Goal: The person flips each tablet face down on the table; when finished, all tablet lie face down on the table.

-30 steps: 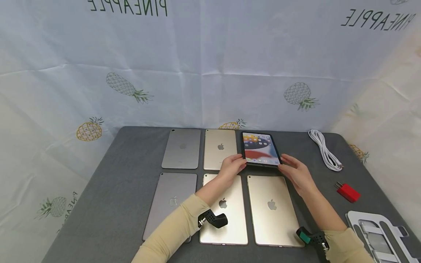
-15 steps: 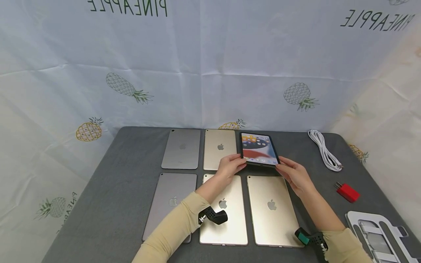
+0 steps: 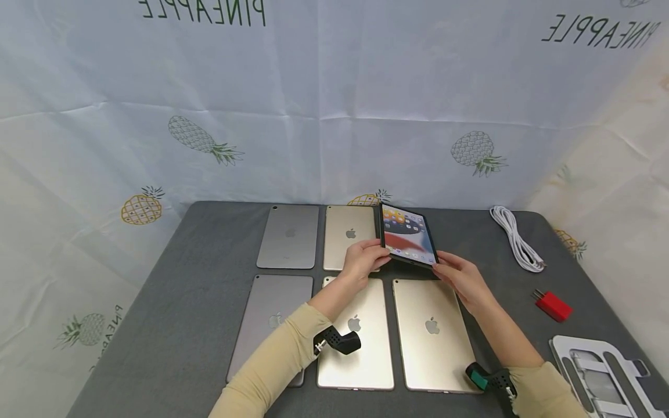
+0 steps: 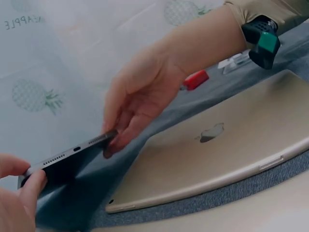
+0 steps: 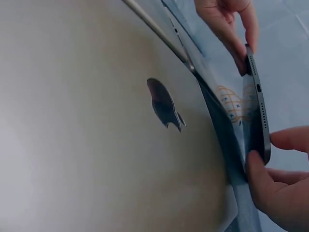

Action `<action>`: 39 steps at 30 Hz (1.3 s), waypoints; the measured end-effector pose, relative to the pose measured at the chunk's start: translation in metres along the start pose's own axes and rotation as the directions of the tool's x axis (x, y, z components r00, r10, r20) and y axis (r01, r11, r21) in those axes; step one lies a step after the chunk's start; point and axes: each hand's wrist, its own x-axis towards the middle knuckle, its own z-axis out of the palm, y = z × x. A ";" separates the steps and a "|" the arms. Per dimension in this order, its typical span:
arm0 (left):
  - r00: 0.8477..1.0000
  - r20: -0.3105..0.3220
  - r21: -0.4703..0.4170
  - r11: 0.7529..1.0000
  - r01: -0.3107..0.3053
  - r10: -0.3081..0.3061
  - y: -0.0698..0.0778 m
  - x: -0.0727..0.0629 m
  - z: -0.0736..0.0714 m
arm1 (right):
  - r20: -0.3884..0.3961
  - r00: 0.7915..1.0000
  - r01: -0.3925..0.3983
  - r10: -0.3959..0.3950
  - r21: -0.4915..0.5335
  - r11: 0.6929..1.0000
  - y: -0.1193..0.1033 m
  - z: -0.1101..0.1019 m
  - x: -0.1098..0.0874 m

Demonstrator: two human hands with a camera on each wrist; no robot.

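Note:
A dark tablet (image 3: pixel 407 235) with its screen lit is held up between both hands, tilted toward me at the back of the table. My left hand (image 3: pixel 362 259) pinches its near left corner. At the near right corner, my right hand (image 3: pixel 462 278) pinches it between thumb and fingers. The wrist views show the tablet's port edge (image 4: pixel 77 149) with speaker holes, raised off the cloth. Face down below my right hand lies a gold tablet (image 3: pixel 432 337). Another gold tablet (image 3: pixel 360 348) lies under my left forearm, and a smaller gold tablet (image 3: pixel 349 232) sits behind my left hand.
Two grey tablets (image 3: pixel 289 238) lie face down on the left. To the right are a coiled white cable (image 3: pixel 514 241), a red charger plug (image 3: pixel 554 306) and a silver stand (image 3: pixel 601 366). A pineapple-print curtain (image 3: pixel 334 116) hangs behind the grey table (image 3: pixel 172 313).
The dark tablet has been raised and tilted, its top edge higher, and shifted slightly left. Both hands have kept their grip and moved a little left with it.

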 end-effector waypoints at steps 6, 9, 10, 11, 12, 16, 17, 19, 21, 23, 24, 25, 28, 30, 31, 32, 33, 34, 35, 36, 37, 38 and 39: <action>0.999 -0.037 -0.022 1.000 -0.018 0.017 0.002 -0.003 0.005 | -0.040 0.994 0.074 -0.105 -0.462 0.884 -0.004 0.006 -0.001; 0.999 -0.036 -0.017 0.999 -0.030 0.030 0.001 -0.003 0.007 | -0.024 0.973 0.170 -0.229 -0.594 0.786 -0.006 0.013 0.001; 0.999 -0.034 -0.015 0.999 -0.032 0.031 0.001 -0.003 0.007 | -0.002 0.960 0.219 -0.281 -0.622 0.752 -0.006 0.016 0.002; 0.999 -0.033 -0.009 0.999 -0.036 0.035 0.001 -0.004 0.008 | 0.027 0.941 0.275 -0.337 -0.641 0.716 -0.006 0.019 0.003; 0.999 -0.030 -0.006 0.999 -0.038 0.038 0.001 -0.004 0.008 | 0.055 0.919 0.328 -0.391 -0.658 0.678 -0.006 0.022 0.004; 0.999 -0.017 -0.001 0.999 -0.042 0.042 0.002 -0.006 0.010 | 0.140 0.813 0.482 -0.565 -0.707 0.518 -0.004 0.033 0.008; 0.999 -0.014 -0.001 0.999 -0.043 0.043 0.003 -0.006 0.010 | 0.148 0.794 0.497 -0.590 -0.718 0.488 -0.004 0.035 0.009; 0.999 -0.007 0.002 0.999 -0.043 0.043 0.004 -0.008 0.011 | 0.150 0.770 0.506 -0.620 -0.735 0.451 -0.004 0.038 0.010; 0.999 0.000 0.012 0.999 -0.046 0.046 0.005 -0.010 0.012 | 0.146 0.765 0.497 -0.628 -0.754 0.430 -0.005 0.039 0.010; 0.999 0.009 0.021 0.999 -0.050 0.050 0.005 -0.012 0.012 | 0.143 0.765 0.486 -0.628 -0.768 0.417 -0.007 0.040 0.010; 0.999 0.014 0.028 0.998 -0.053 0.053 0.005 -0.012 0.012 | 0.143 0.769 0.479 -0.623 -0.775 0.412 -0.008 0.040 0.010; 0.999 0.017 0.031 0.998 -0.052 0.052 0.005 -0.013 0.012 | 0.144 0.773 0.473 -0.617 -0.780 0.410 -0.008 0.040 0.010; 0.998 0.017 0.038 0.998 -0.054 0.053 0.005 -0.013 0.011 | 0.149 0.779 0.468 -0.608 -0.785 0.407 -0.010 0.039 0.009; 0.998 0.013 0.039 0.998 -0.055 0.054 0.005 -0.013 0.011 | 0.147 0.780 0.469 -0.609 -0.782 0.411 -0.011 0.039 0.009; 0.998 0.011 0.033 0.998 -0.056 0.055 0.005 -0.012 0.011 | 0.147 0.776 0.473 -0.613 -0.779 0.412 -0.011 0.038 0.009; 0.998 0.010 0.026 0.998 -0.061 0.060 0.004 -0.012 0.011 | 0.144 0.773 0.476 -0.617 -0.776 0.415 -0.012 0.038 0.009; 0.998 0.013 0.024 0.998 -0.066 0.066 0.004 -0.012 0.011 | 0.140 0.772 0.477 -0.620 -0.773 0.419 -0.012 0.038 0.009; 0.997 0.018 0.018 0.997 -0.070 0.070 0.003 -0.011 0.012 | 0.136 0.769 0.478 -0.624 -0.771 0.421 -0.012 0.038 0.008; 0.997 0.021 0.009 0.997 -0.075 0.074 0.003 -0.011 0.012 | 0.131 0.766 0.479 -0.629 -0.770 0.422 -0.013 0.038 0.008; 0.997 0.026 0.002 0.997 -0.079 0.079 0.002 -0.010 0.013 | 0.126 0.764 0.479 -0.633 -0.768 0.425 -0.013 0.038 0.008; 0.997 0.030 -0.003 0.997 -0.077 0.078 0.001 -0.010 0.013 | 0.121 0.761 0.479 -0.638 -0.768 0.425 -0.013 0.039 0.008; 0.997 0.033 -0.005 0.997 -0.072 0.072 0.000 -0.010 0.014 | 0.113 0.758 0.476 -0.642 -0.769 0.427 -0.013 0.039 0.008; 0.997 0.038 -0.007 0.998 -0.060 0.060 -0.002 -0.009 0.014 | 0.107 0.753 0.477 -0.649 -0.769 0.426 -0.013 0.039 0.008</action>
